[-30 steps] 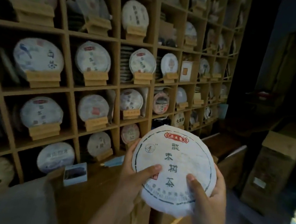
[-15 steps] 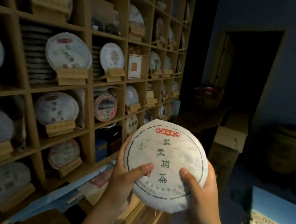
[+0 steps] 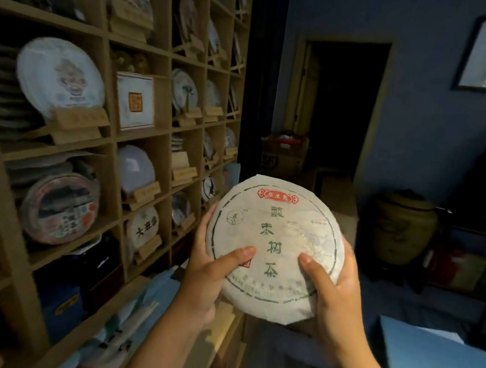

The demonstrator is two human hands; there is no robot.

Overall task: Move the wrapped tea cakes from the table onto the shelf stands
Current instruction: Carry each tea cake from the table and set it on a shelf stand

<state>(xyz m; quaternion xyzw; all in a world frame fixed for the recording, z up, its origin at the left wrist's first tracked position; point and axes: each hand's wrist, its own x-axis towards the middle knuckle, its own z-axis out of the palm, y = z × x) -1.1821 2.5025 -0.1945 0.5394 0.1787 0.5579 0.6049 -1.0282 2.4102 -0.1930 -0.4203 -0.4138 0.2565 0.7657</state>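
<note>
Tea cake (image 3: pixel 276 245) held upright in mid-air, right of shelf (image 3: pixel 134 142). Left hand (image 3: pixel 209 276) and right hand (image 3: pixel 335 295) fingers gripping lower edges. Tbh find free stand first, seat bottom rim in ledge, lean back gently.

The round, white-wrapped tea cake (image 3: pixel 276 245), printed in green with a red banner, stands face-forward, held beside the wooden shelf (image 3: pixel 134 142).

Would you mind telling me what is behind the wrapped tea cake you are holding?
Behind the tea cake, the fingers of the left hand and right hand wrap round its edges; its back face is hidden.
</note>
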